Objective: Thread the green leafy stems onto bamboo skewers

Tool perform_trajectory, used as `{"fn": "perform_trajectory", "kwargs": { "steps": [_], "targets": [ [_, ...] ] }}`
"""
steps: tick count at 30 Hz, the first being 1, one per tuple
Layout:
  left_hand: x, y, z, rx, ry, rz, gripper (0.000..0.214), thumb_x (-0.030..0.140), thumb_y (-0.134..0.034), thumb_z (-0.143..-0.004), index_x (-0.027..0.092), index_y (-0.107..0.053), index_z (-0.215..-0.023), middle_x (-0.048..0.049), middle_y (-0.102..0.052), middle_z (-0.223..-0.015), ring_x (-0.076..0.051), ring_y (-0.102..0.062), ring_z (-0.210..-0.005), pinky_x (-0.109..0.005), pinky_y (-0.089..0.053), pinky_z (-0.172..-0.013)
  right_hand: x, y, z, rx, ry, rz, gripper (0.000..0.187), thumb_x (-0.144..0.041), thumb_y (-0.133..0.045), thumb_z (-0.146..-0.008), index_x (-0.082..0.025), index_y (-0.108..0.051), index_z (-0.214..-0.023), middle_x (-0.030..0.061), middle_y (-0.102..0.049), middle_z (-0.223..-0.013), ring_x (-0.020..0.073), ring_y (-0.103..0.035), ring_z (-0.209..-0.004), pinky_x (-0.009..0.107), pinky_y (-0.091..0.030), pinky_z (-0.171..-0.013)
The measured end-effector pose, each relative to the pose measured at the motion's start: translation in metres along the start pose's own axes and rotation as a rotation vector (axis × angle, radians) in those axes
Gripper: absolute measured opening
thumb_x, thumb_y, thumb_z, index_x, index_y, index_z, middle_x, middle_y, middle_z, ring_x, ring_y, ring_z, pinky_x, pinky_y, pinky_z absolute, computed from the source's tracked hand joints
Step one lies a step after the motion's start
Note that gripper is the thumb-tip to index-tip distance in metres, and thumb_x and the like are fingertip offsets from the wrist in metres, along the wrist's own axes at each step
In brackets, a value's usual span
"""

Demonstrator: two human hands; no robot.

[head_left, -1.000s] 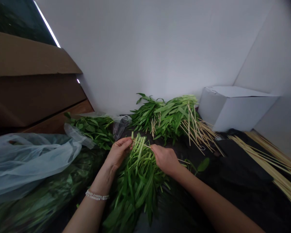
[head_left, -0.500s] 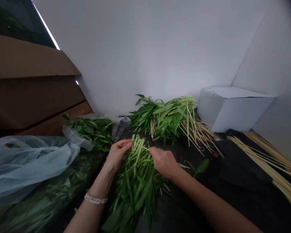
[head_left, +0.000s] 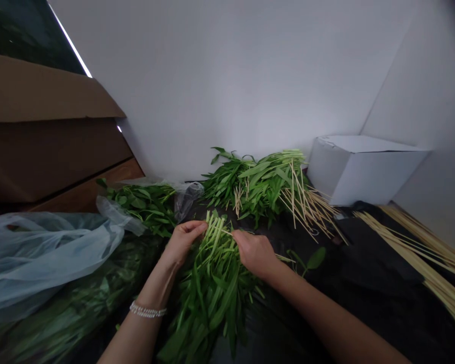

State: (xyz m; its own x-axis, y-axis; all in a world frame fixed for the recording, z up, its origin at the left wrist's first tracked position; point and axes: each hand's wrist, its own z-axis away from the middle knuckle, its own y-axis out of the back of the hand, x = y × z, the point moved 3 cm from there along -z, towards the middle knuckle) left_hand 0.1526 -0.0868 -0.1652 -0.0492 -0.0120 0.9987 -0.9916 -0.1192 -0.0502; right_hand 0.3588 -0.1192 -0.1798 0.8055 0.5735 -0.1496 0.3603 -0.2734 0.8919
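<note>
Pinching the stem end of the near bunch of greens [head_left: 214,288] with your left hand [head_left: 185,240], you are clamping your right hand [head_left: 256,253] on a thin stick [head_left: 227,232] meeting the stems, while the bunch is lying before you on the black sheet [head_left: 273,323].

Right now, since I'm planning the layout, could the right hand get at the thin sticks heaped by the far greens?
Probably yes: the thin sticks lie beyond the right hand, with nothing tall between, though it would likely have to release the stick it pinches.
</note>
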Motion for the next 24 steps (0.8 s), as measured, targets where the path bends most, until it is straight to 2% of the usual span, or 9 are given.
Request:
{"fn": "perform_trajectory", "kwargs": {
  "steps": [6,12,15,17,19,21,24],
  "targets": [
    [-0.001,0.000,0.000,0.005,0.003,-0.021,0.033,0.037,-0.089,-0.049,0.015,-0.076,-0.070,-0.0027,-0.069,-0.061,-0.010,-0.054,-0.052,-0.020,-0.041,-0.054,0.000,-0.001,0.000,0.000,-0.009,-0.001,0.021,-0.014,-0.037,-0.093,-0.018,-0.057,-0.099,0.0024,-0.067,-0.082,0.0139,-0.061,-0.070,0.024,-0.031,-0.057],
    [0.002,-0.004,0.005,-0.026,0.000,-0.014,0.035,0.042,-0.085,-0.054,0.014,-0.075,-0.072,-0.0012,-0.069,-0.061,-0.009,-0.053,-0.051,-0.020,-0.040,-0.054,-0.001,0.000,-0.001,0.012,-0.012,-0.017,0.021,-0.015,-0.037,-0.094,-0.018,-0.057,-0.099,0.0025,-0.066,-0.079,0.0140,-0.061,-0.071,0.024,-0.033,-0.057],
    [0.007,-0.015,0.013,-0.165,0.004,0.029,0.041,0.049,-0.080,-0.062,0.014,-0.074,-0.083,-0.0039,-0.071,-0.068,-0.015,-0.060,-0.057,-0.024,-0.045,-0.059,-0.002,0.002,-0.001,0.043,0.006,-0.038,0.021,-0.016,-0.036,-0.095,-0.018,-0.057,-0.098,0.0025,-0.066,-0.080,0.0133,-0.061,-0.070,0.023,-0.034,-0.058],
    [0.011,-0.023,0.019,-0.278,-0.001,0.007,0.043,0.042,-0.083,-0.059,0.015,-0.074,-0.091,-0.0064,-0.073,-0.076,-0.019,-0.065,-0.067,-0.027,-0.049,-0.068,-0.002,0.002,-0.001,0.073,0.017,-0.052,0.022,-0.016,-0.036,-0.096,-0.018,-0.058,-0.098,0.0029,-0.066,-0.080,0.0132,-0.061,-0.071,0.023,-0.035,-0.060],
    [0.014,-0.028,0.024,-0.327,-0.018,-0.047,0.038,0.032,-0.086,-0.057,0.015,-0.074,-0.088,-0.0071,-0.074,-0.078,-0.020,-0.067,-0.073,-0.027,-0.049,-0.073,-0.002,0.002,-0.001,0.099,0.026,-0.060,0.023,-0.015,-0.035,-0.096,-0.018,-0.058,-0.099,0.0032,-0.066,-0.081,0.0136,-0.061,-0.072,0.023,-0.036,-0.061],
    [0.016,-0.027,0.024,-0.295,-0.030,-0.060,0.027,0.029,-0.084,-0.060,0.014,-0.073,-0.080,-0.0056,-0.073,-0.074,-0.017,-0.065,-0.068,-0.024,-0.049,-0.068,0.000,0.002,-0.001,0.117,0.025,-0.053,0.024,-0.015,-0.035,-0.096,-0.018,-0.059,-0.101,0.0033,-0.066,-0.080,0.0140,-0.061,-0.072,0.024,-0.037,-0.062],
    [0.016,-0.017,0.018,-0.142,-0.020,0.069,0.021,0.028,-0.083,-0.063,0.014,-0.071,-0.075,-0.0019,-0.070,-0.066,-0.011,-0.061,-0.057,-0.018,-0.047,-0.056,0.004,0.002,-0.002,0.134,0.012,-0.025,0.026,-0.015,-0.035,-0.096,-0.018,-0.058,-0.108,0.0034,-0.065,-0.083,0.0145,-0.060,-0.071,0.025,-0.038,-0.063]
  ]
}}
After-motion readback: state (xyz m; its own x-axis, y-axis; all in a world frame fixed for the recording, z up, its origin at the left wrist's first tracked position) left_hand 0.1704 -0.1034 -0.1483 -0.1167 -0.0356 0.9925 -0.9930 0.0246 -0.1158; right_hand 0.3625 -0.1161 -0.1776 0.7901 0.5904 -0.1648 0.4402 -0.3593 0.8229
